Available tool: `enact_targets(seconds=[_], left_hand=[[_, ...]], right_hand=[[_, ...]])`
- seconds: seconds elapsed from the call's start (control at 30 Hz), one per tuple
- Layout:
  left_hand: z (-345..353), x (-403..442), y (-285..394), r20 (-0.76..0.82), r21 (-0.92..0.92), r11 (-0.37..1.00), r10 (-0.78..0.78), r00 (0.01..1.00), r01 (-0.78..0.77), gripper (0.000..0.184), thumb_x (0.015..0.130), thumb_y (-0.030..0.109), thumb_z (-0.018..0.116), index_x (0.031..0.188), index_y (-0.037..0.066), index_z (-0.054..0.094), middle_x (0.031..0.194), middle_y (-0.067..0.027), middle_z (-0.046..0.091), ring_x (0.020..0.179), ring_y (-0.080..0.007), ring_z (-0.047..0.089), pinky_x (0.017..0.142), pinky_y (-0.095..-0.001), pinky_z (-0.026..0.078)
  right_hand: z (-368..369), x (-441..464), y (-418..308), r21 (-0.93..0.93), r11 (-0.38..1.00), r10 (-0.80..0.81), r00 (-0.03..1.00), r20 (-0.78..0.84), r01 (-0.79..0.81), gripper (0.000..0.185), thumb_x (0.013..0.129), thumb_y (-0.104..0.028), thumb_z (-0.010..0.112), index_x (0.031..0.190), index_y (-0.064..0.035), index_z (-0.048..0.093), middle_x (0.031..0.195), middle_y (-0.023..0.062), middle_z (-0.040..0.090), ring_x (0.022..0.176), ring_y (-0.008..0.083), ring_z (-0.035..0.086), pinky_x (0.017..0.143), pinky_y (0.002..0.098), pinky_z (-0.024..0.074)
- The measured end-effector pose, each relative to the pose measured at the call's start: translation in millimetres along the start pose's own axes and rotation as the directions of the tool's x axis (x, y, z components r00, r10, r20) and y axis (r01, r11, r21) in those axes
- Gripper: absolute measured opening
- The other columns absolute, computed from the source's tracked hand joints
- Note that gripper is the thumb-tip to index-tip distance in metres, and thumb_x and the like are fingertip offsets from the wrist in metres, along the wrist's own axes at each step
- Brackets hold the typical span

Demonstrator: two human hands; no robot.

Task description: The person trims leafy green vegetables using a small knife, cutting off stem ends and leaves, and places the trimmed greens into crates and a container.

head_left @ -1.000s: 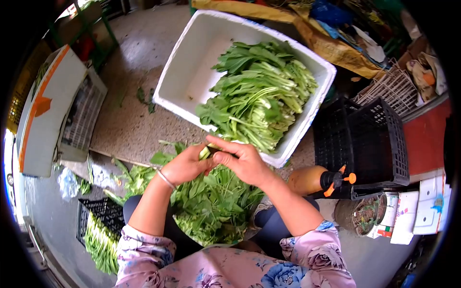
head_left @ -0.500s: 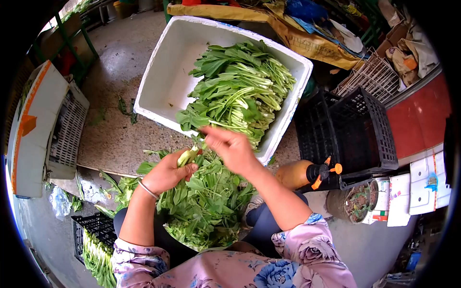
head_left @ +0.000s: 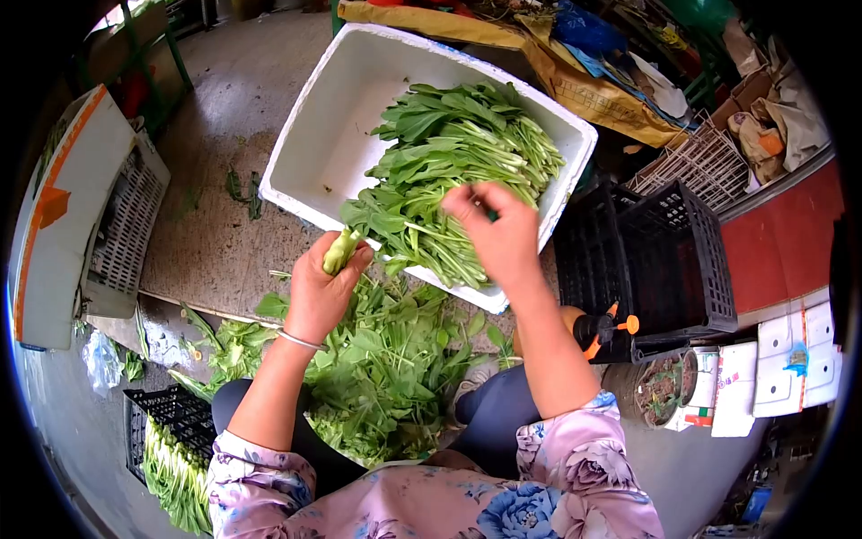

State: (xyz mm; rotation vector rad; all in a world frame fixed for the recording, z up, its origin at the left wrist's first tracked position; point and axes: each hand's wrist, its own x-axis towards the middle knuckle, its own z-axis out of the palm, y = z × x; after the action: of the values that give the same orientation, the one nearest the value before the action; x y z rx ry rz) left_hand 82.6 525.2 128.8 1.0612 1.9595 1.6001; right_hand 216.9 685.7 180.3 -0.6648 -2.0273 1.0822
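Observation:
My left hand (head_left: 316, 292), with a bracelet at its wrist, is closed around a small bunch of pale green stalks (head_left: 339, 251) near the front rim of a white foam box (head_left: 310, 126). Over the right part of that box is my right hand (head_left: 503, 232), its fingers curled. A small dark bit shows between them, too hidden to name. Beneath this hand lies a pile of leafy greens (head_left: 449, 148), stalks pointing right. Below both hands, a heap of loose leaves (head_left: 386, 368) fills the space between the knees.
Black plastic crates (head_left: 669, 260) stand to the right, beside a spray bottle (head_left: 597, 331) with orange parts. A bucket (head_left: 646, 391) is at lower right. At lower left, a black crate (head_left: 166, 404) holds more stalks (head_left: 175, 472). A pale crate (head_left: 130, 216) stands left.
My right hand has moved up and right, away from my left hand, over the greens in the box. My left hand has risen slightly, still holding stalks. The view has shifted a little.

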Motion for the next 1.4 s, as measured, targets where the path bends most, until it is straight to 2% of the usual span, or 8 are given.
enact_targets(seconds=[0.13,0.27,0.47,0.7,0.87,1.07,1.3,1.4], left_hand=[[9,-1,11,0.024,0.031,0.915,0.403,0.915,-0.403,0.018,0.075,0.009,0.068,0.09,0.003,0.06,0.082,-0.0082,0.061,0.069,-0.0176,0.056,0.064,-0.0282,0.045],[8,-11,9,0.291,0.157,0.986,0.012,0.957,-0.06,0.02,0.073,0.006,0.068,0.092,0.005,0.06,0.083,-0.0071,0.06,0.072,-0.0184,0.058,0.067,-0.0281,0.046],[13,-7,12,0.291,-0.298,0.948,-0.016,0.957,0.107,0.011,0.085,0.011,0.058,0.09,0.002,0.053,0.083,-0.0032,0.063,0.078,-0.0085,0.055,0.07,-0.0236,0.044],[11,3,-2,0.214,-0.514,0.817,-0.172,0.962,0.261,0.023,0.087,0.016,0.055,0.103,0.0,0.052,0.076,-0.0038,0.058,0.077,-0.0152,0.059,0.074,-0.0283,0.045],[4,5,-2,0.092,-0.442,0.875,-0.173,0.981,0.196,0.021,0.086,0.016,0.058,0.1,0.001,0.055,0.073,-0.0013,0.055,0.067,-0.011,0.054,0.063,-0.0244,0.045],[-22,14,-1,-0.278,-0.278,0.96,-0.106,0.955,0.026,0.011,0.085,0.015,0.059,0.086,0.005,0.056,0.068,-0.0006,0.054,0.058,-0.0069,0.048,0.053,-0.0213,0.04],[-3,-7,6,0.56,-0.08,0.992,-0.041,0.827,0.103,0.033,0.071,0.016,0.075,0.092,0.003,0.053,0.079,-0.0008,0.06,0.073,-0.0094,0.056,0.068,-0.0252,0.048],[11,-10,0,0.501,-0.425,0.829,-0.12,0.857,0.364,0.026,0.074,0.013,0.072,0.089,0.005,0.053,0.078,0.0003,0.059,0.076,-0.011,0.059,0.064,-0.0229,0.047]], right_hand=[[24,-46,6,0.181,0.972,0.11,0.969,0.223,-0.152,0.013,0.079,-0.015,0.067,0.079,-0.0023,0.064,0.066,-0.0012,0.059,0.06,0.0044,0.048,0.054,0.0208,0.0398],[24,-53,17,0.28,0.898,0.233,0.906,0.353,-0.34,0.02,0.081,-0.019,0.065,0.081,0.0005,0.063,0.072,-0.0001,0.061,0.067,0.0045,0.051,0.059,0.022,0.0423],[-52,27,76,-0.359,0.928,-0.084,0.886,-0.456,-0.097,0.025,0.082,-0.018,0.061,0.101,-0.0016,0.061,0.084,0.0136,0.064,0.073,0.0224,0.061,0.068,0.0308,0.0469],[-65,53,105,-0.375,0.922,-0.026,0.953,-0.302,-0.094,0.023,0.078,-0.023,0.063,0.087,-0.002,0.064,0.074,0.0168,0.063,0.067,0.0265,0.061,0.064,0.0331,0.0455],[-67,45,15,-0.014,0.996,-0.084,0.951,-0.298,0.083,0.015,0.08,-0.012,0.065,0.087,0.0006,0.065,0.073,0.0021,0.062,0.062,0.0054,0.052,0.059,0.0204,0.044],[-15,-44,-1,-0.073,0.996,0.074,0.971,0.229,-0.058,0.014,0.075,-0.007,0.069,0.087,0.0007,0.065,0.077,0.0032,0.062,0.072,0.0075,0.054,0.066,0.0214,0.0438],[14,-65,13,0.328,0.81,0.332,0.842,0.425,-0.485,0.013,0.08,-0.012,0.065,0.086,0.0001,0.064,0.074,0.0008,0.062,0.063,0.0061,0.053,0.057,0.0202,0.0429],[14,-66,14,0.36,0.747,0.394,0.808,0.438,-0.559,0.019,0.082,-0.017,0.064,0.089,0.0002,0.064,0.071,0.0001,0.059,0.058,0.0048,0.049,0.052,0.0184,0.039]])
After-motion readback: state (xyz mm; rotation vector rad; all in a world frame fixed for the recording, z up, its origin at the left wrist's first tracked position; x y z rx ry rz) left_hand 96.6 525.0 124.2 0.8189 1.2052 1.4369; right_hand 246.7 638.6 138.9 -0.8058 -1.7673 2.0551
